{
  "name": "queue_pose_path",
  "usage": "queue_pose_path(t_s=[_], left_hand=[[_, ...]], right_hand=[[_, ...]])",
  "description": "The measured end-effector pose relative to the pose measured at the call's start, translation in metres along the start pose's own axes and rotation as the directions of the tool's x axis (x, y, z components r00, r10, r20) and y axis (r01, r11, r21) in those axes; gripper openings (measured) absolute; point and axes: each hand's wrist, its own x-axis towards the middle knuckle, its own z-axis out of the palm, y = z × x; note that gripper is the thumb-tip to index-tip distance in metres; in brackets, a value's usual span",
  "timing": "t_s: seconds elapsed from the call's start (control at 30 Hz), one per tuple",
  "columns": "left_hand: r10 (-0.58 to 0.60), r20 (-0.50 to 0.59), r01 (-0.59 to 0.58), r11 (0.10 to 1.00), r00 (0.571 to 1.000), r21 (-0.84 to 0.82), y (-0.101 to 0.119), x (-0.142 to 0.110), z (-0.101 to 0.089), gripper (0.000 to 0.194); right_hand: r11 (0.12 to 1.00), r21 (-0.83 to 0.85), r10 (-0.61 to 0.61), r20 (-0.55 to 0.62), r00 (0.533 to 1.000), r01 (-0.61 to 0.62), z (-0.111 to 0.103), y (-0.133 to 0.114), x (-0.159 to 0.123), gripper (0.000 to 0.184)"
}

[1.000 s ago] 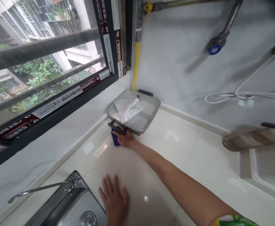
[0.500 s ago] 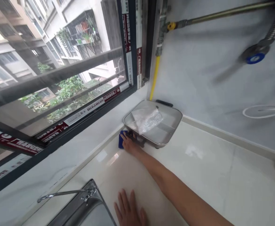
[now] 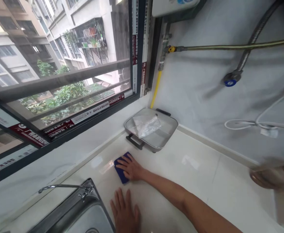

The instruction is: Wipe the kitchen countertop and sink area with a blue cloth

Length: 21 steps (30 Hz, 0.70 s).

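My right hand [image 3: 132, 168] presses a folded dark blue cloth [image 3: 120, 168] against the light glossy countertop [image 3: 166, 200]. Its fingers lie over the top of the cloth and hold it, with the thumb at the near edge. Closer to me, my left hand [image 3: 125, 212] rests palm down on the counter beside the sink, fingers spread and nothing in them. Beyond the cloth stands a square electric pan [image 3: 161, 142] with a glass lid and dark side handles. A clear bubble-wrap bag [image 3: 148, 127] lies on the lid.
A steel sink [image 3: 83, 212] with a chrome faucet [image 3: 61, 186] is at the lower left. Along the left runs a framed window [image 3: 90, 116]. A yellow pipe [image 3: 156, 89], a blue-knobbed valve [image 3: 230, 83] and a white cable [image 3: 241, 124] are on the right wall side.
My right hand has drawn the blue cloth back from beside the pan's handle, toward me. My left hand stays flat on the counter. The view has shifted to the right.
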Motion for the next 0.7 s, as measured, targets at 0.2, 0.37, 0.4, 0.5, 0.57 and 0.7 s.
queue_pose_path(t_s=[0.2,0.37,0.4,0.5,0.57,0.7], left_hand=[[-0.022,0.061,0.023,1.000,0.998,-0.015,0.001,0.000,-0.002,0.062],[-0.030,0.091,0.032,0.999,0.995,-0.018,0.002,-0.002,-0.002,0.065],[-0.030,0.101,0.032,0.999,0.994,-0.018,0.002,-0.002,-0.002,0.066],[-0.028,0.134,0.031,0.999,0.991,-0.018,0.003,-0.003,-0.004,0.068],[-0.027,0.145,0.030,0.999,0.989,-0.021,0.004,-0.002,-0.006,0.067],[-0.020,0.123,0.023,1.000,0.992,-0.021,0.005,-0.001,-0.010,0.064]], right_hand=[[0.996,-0.056,0.064,-0.015,0.998,-0.065,-0.007,0.036,0.032,0.056],[0.985,-0.057,0.160,-0.066,0.985,-0.163,-0.005,0.073,0.072,0.057],[0.985,-0.044,0.163,-0.079,0.984,-0.166,-0.005,0.079,0.078,0.057],[0.988,-0.012,0.151,-0.098,0.984,-0.153,-0.004,0.096,0.093,0.057],[0.989,-0.021,0.142,-0.102,0.985,-0.144,-0.005,0.102,0.098,0.056],[0.983,-0.083,0.151,-0.134,0.979,-0.163,-0.007,0.096,0.097,0.060]])
